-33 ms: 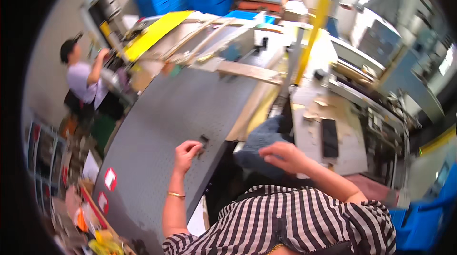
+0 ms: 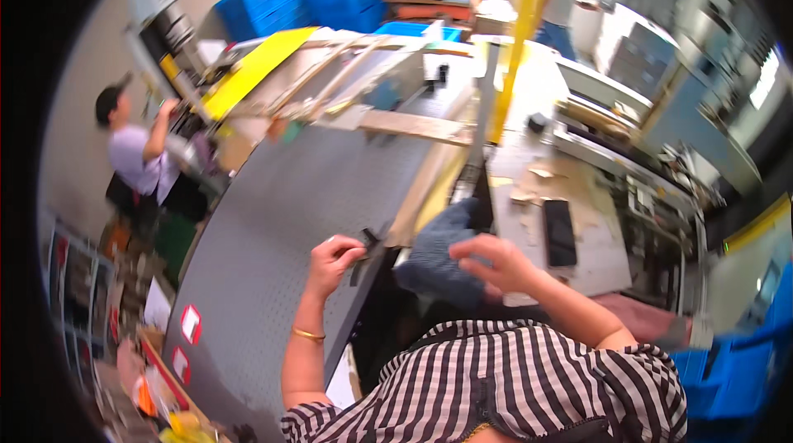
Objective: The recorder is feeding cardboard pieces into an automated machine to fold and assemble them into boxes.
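Observation:
My left hand (image 2: 332,263), a gold bangle at its wrist, is above the near right part of a grey perforated tabletop (image 2: 281,195). Its thumb and forefinger pinch a small black strip-like piece (image 2: 369,238), blurred at its ends. A dark mark under the fingers may be part of the piece or its shadow; I cannot tell which. My right hand (image 2: 500,265) hovers at the right edge of a bunched blue-grey cloth (image 2: 434,257), fingers loosely bent and apart, with nothing visible in them. Whether it touches the cloth is unclear.
Right of the cloth, a black phone (image 2: 559,233) lies on a pale table with torn brown scraps (image 2: 541,172). A yellow post (image 2: 514,63) rises beyond. Wooden bars (image 2: 417,125) cross the tabletop's far end. One person (image 2: 136,150) works at left; another (image 2: 562,5) stands far right.
My left hand has moved slightly right and up, and the black piece shows more plainly at its fingertips. My right hand has barely moved. The surroundings have shifted a little left in view.

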Demonstrator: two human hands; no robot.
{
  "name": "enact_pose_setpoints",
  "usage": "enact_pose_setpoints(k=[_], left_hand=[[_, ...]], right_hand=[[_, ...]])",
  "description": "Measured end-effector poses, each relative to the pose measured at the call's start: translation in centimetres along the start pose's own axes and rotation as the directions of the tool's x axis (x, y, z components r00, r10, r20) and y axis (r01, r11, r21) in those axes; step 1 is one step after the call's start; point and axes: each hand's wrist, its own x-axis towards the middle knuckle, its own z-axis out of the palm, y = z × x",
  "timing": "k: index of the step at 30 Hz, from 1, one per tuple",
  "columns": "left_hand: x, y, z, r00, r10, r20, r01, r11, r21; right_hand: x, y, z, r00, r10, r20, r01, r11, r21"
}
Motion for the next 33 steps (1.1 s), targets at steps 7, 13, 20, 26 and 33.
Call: enact_pose_setpoints(k=[7, 13, 20, 26, 33], left_hand=[[8.1, 20.0, 20.8, 0.594, 0.54, 0.596, -0.628, 0.774, -0.075], [9.7, 26.0, 32.0, 0.377, 0.609, 0.698, -0.644, 0.714, -0.276], [13.9, 26.4, 39.4, 0.327, 0.573, 0.751, -0.64, 0.719, -0.27], [17.4, 24.0, 45.6, 0.42, 0.571, 0.705, -0.637, 0.739, -0.22], [30.8, 24.6, 55.6, 0.654, 0.427, 0.625, -0.162, 0.886, -0.435]], right_hand=[[-13.0, -0.2, -11.9, 0.922, -0.009, -0.387, -0.084, 0.972, -0.222], [-22.3, 1.4, -16.5, 0.837, 0.254, -0.486, -0.236, 0.967, 0.098], [-24.7, 4.7, -21.5, 0.699, 0.299, -0.65, -0.255, 0.953, 0.165], [-23.6, 8.1, -28.2, 0.702, 0.051, -0.711, -0.318, 0.915, -0.248], [-19.9, 18.5, -43.2, 0.693, 0.379, -0.614, -0.256, 0.925, 0.282]])
